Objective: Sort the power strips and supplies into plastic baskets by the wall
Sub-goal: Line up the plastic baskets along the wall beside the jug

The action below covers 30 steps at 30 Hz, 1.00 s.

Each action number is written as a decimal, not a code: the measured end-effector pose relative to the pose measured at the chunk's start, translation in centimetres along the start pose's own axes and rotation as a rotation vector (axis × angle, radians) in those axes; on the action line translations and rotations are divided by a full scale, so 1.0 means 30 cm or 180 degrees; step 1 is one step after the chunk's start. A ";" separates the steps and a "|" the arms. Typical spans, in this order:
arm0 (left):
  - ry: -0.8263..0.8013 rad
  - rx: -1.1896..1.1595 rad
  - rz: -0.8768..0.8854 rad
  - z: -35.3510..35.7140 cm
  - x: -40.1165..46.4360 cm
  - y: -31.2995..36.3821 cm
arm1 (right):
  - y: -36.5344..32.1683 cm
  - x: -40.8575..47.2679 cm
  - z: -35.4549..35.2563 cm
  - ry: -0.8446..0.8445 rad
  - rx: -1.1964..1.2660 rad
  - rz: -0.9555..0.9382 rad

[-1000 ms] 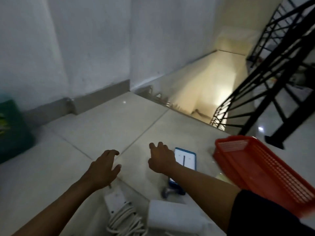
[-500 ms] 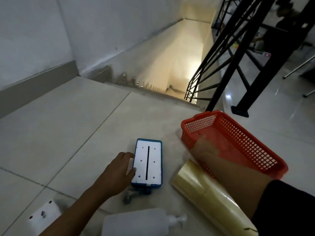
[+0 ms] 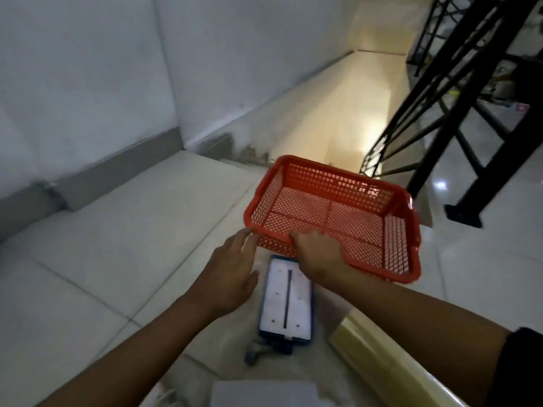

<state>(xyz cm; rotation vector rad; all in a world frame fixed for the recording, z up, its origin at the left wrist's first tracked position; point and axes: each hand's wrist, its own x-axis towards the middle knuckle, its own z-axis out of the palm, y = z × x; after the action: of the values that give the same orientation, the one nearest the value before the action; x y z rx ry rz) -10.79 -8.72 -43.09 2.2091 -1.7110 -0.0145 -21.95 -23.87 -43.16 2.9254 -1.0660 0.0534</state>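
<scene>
An empty red plastic basket [image 3: 332, 211] is held tilted above the floor in the middle of the view. My right hand [image 3: 318, 252] grips its near rim. My left hand [image 3: 232, 274] is spread open just left of that rim, fingertips close to the basket's corner. Below the basket a blue-edged white rectangular device [image 3: 285, 301] lies flat on the tiles. A roll of clear yellowish tape film [image 3: 379, 356] lies at the lower right, under my right forearm.
A white bottle or box [image 3: 264, 395] lies at the bottom edge. A staircase opening [image 3: 346, 127] drops away behind the basket. Black metal railing [image 3: 458, 92] stands at the right. The grey-skirted wall [image 3: 88, 83] runs along the left.
My right hand has taken the red basket by its rim and lifted it to the left, over the white device. My left hand has risen from beside the device toward the basket.
</scene>
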 end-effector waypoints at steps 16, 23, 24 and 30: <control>0.0503 0.1558 -0.1778 -0.574 -1.044 -0.527 | -1.258 -0.251 -0.263 0.1964 0.0086 -0.3654; 0.0995 0.1906 -0.2196 -0.676 -1.586 -0.608 | -1.637 -0.440 -0.229 0.2622 0.0910 -0.4279; 0.1007 0.1968 -0.2299 -0.677 -1.634 -0.637 | -1.683 -0.449 -0.218 0.2464 0.0868 -0.4262; 0.0450 0.2284 -0.3016 -0.629 -1.726 -0.814 | -1.904 -0.451 -0.097 0.0793 0.0672 -0.3980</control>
<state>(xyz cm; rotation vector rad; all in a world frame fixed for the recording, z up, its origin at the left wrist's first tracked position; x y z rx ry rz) 2.09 50.16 -42.44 3.2217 -0.4687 0.5781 4.39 28.65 -41.63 3.0423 0.8888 0.4759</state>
